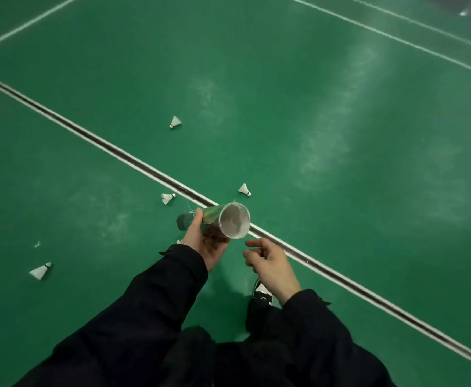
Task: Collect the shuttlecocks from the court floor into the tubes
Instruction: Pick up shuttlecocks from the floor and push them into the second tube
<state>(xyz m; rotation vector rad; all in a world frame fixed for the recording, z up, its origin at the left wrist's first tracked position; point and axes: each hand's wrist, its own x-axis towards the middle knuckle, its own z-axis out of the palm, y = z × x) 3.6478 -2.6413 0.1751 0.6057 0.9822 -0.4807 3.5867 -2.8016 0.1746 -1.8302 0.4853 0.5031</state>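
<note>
No text, brand, number or sign could be read anywhere: the printed green wrap on the tube (214,216) was too blurred to make out, and the court floor (312,121) bore only plain white lines.

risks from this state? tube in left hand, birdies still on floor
1. The tube lies almost sideways in the left hand, open mouth unblocked; anything inside could slide out.
2. The right hand is empty, and four shuttlecocks lie scattered; the far one is easy to skip.
3. The nearest shuttlecock could be stepped on.
</note>
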